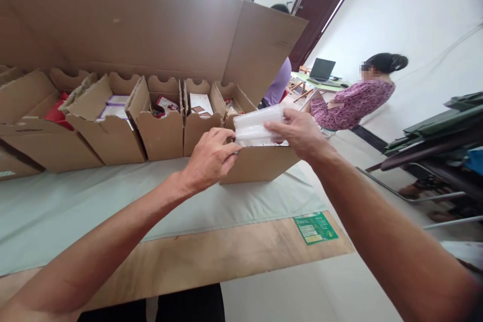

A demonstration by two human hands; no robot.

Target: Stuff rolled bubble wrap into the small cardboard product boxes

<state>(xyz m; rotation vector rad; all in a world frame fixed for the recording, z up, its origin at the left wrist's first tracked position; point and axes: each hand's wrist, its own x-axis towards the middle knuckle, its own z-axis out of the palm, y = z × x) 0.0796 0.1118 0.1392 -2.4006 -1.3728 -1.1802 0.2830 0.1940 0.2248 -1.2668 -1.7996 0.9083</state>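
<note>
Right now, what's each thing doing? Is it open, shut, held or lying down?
clear plastic packets, stacked, held over the end box by both hands.
left hand, gripping the stack's left end.
right hand, gripping its right end.
end box, open.
row of cardboard boxes, open, items inside.
large cardboard flap, standing up behind the row.
laptop, open.
green label, lying flat on the wooden board.

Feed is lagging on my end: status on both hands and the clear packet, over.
Copy: left hand and right hand both grip the clear packet. Packet held over the open end cardboard box. Nothing seen blocking it.
</note>
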